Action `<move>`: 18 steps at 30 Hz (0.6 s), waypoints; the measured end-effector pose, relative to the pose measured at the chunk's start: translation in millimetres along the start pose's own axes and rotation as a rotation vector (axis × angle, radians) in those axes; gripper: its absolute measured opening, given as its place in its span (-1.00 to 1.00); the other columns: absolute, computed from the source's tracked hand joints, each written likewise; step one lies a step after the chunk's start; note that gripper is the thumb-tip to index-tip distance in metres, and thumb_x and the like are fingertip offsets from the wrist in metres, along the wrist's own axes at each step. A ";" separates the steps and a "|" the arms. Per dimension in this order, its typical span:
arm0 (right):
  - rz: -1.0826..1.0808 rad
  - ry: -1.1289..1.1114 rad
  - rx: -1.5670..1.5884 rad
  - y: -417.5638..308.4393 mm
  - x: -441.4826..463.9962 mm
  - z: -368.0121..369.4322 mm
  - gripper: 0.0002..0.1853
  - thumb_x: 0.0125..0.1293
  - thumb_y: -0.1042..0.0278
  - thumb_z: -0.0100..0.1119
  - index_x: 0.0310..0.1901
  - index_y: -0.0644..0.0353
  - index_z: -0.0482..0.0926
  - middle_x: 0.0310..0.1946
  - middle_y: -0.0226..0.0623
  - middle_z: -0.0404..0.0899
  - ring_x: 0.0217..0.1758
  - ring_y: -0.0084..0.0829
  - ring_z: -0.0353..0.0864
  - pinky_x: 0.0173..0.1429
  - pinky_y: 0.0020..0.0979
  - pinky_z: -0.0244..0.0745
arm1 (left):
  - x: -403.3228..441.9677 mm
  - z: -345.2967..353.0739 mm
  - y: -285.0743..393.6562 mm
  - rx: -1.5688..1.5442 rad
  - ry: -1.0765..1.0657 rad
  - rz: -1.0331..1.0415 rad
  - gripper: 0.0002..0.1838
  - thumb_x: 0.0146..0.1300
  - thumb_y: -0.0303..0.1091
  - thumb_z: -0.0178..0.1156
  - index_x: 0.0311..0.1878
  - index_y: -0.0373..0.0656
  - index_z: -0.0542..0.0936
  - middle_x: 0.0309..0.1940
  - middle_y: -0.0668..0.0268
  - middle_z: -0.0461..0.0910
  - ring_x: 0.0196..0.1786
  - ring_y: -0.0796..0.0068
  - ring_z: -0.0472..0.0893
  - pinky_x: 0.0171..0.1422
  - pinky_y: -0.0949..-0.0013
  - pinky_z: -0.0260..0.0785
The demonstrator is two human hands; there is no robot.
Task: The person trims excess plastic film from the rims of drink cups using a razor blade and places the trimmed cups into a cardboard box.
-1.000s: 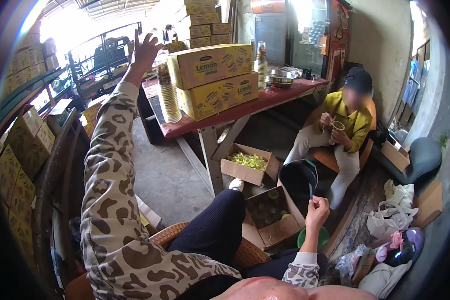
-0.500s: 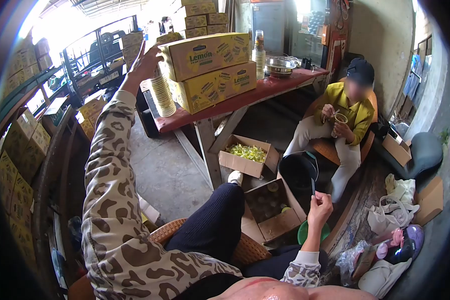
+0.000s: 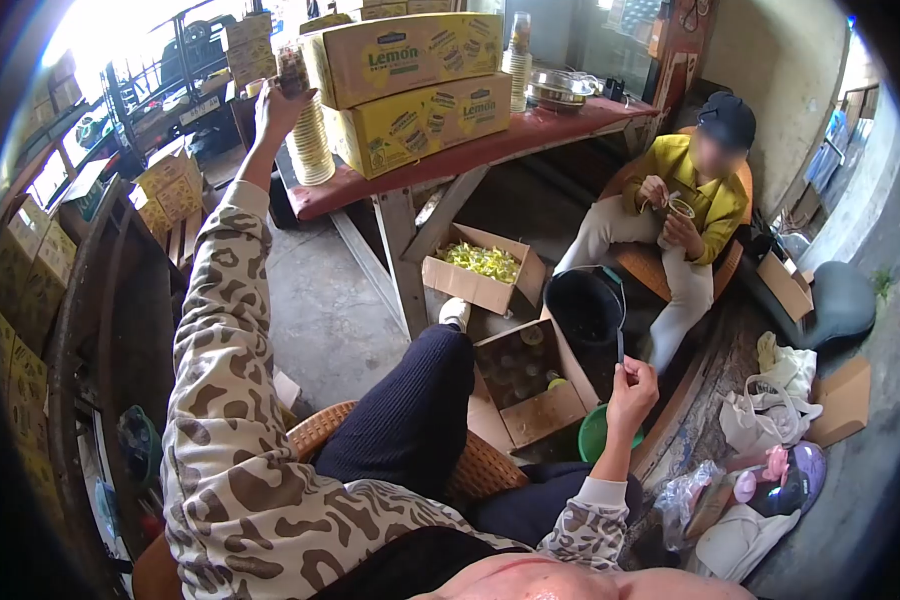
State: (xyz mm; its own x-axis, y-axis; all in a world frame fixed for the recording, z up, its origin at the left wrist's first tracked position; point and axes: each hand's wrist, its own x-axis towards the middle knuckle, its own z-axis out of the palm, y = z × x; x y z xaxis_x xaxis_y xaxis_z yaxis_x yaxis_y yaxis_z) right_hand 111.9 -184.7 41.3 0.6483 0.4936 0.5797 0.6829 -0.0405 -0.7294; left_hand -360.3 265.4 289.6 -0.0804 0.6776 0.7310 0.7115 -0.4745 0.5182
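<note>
My left hand (image 3: 278, 112) is raised at the tall stack of cups (image 3: 311, 145), which stands at the left end of the red table (image 3: 360, 190). Its fingers are around the upper part of the stack, where the cups look dark and filled. Two yellow lemon-printed boxes (image 3: 420, 125) stand piled right beside the stack. Low on the right, my right hand (image 3: 630, 392) pinches a thin blade-like tool (image 3: 621, 343) that points upward. Below that hand is a green bucket (image 3: 597, 436), and an open carton with cups (image 3: 530, 380) lies to its left.
Across from me a seated person (image 3: 695, 200) in a yellow shirt holds a cup. Between us are a black bucket (image 3: 583, 306) and a carton of yellow-green pieces (image 3: 480, 266). Bags (image 3: 770, 410) and a helmet (image 3: 802, 485) lie at right; yellow cartons line the left.
My left hand has come down onto the upper part of the cup stack, its fingers closing there. The view has tilted downward. My right hand still holds the tool.
</note>
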 end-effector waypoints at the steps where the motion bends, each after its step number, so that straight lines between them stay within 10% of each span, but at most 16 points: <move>1: 0.024 -0.009 0.008 -0.7 0.6 -0.6 -0.88 0.15 0.65 0.29 -0.25 0.33 0.65 -0.35 -0.24 0.57 -0.35 -0.35 0.64 -0.25 -0.38 0.54 | -3.2 0.6 2.7 0.017 0.032 -0.002 0.11 -0.08 0.12 0.54 0.33 -0.47 0.20 0.11 -0.13 0.54 0.15 0.07 0.57 0.27 0.17 0.39; 13: -0.005 0.025 0.049 -9.0 1.4 -8.0 -0.85 0.13 0.65 0.30 -0.24 0.28 0.65 -0.36 -0.25 0.56 -0.37 -0.38 0.62 -0.26 -0.40 0.53 | -24.7 0.0 21.9 -0.070 0.191 -0.005 -0.03 0.07 0.21 0.39 0.33 -0.34 0.29 0.25 -0.02 0.41 0.29 0.08 0.40 0.38 0.16 0.20; 18: -0.029 0.063 0.034 2.9 2.8 -9.7 -0.82 0.04 0.64 0.35 -0.29 0.22 0.65 -0.39 -0.22 0.55 -0.40 -0.32 0.62 -0.27 -0.35 0.52 | -87.5 17.8 103.9 -0.006 0.477 0.351 -0.24 0.24 0.02 0.33 0.34 -0.25 0.31 0.28 0.02 0.36 0.36 0.06 0.31 0.48 0.09 0.08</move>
State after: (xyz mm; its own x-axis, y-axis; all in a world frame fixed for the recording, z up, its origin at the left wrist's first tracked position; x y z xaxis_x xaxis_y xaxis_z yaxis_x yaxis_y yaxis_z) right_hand 119.0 -191.8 44.3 0.6495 0.4381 0.6215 0.6904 0.0026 -0.7234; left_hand -267.0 166.8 271.6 -0.1474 0.1528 0.9772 0.7482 -0.6290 0.2112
